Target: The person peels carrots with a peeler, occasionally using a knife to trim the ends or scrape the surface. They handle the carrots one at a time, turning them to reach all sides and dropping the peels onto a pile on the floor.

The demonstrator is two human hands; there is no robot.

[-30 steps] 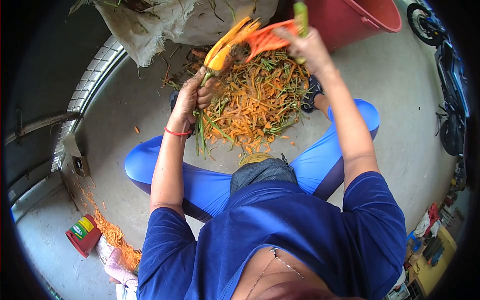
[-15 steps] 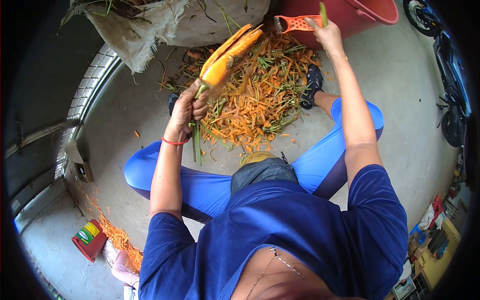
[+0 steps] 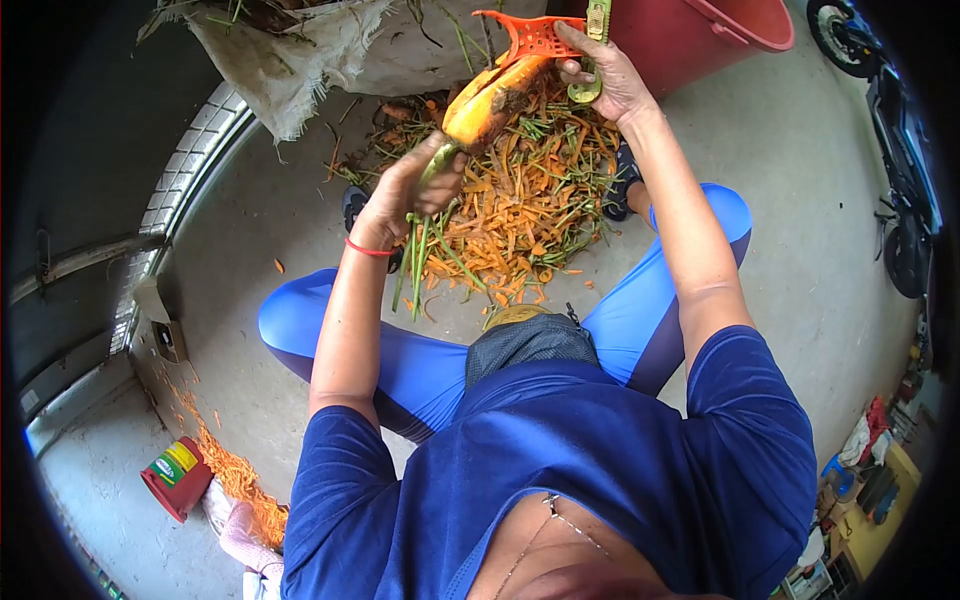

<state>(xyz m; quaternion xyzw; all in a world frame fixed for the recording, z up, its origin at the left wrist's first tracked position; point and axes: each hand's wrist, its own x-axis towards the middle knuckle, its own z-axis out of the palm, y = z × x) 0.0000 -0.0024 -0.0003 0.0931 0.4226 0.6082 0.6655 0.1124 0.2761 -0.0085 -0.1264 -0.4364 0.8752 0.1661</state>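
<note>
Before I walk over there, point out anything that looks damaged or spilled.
The carrot in the left hand has a dark gap along its length, as if split or forked. Peelings lie loose on the floor near the big red bucket, and one orange scrap sits apart, left of the pile.

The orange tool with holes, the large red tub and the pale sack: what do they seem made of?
Orange tool: probably moulded plastic; the bright colour is even.
Large red tub: likely plastic with a slight sheen; its wall looks smooth.
Pale sack: apparently woven, dull, with a frayed edge; cloth or plastic fibre, I cannot tell.
</note>
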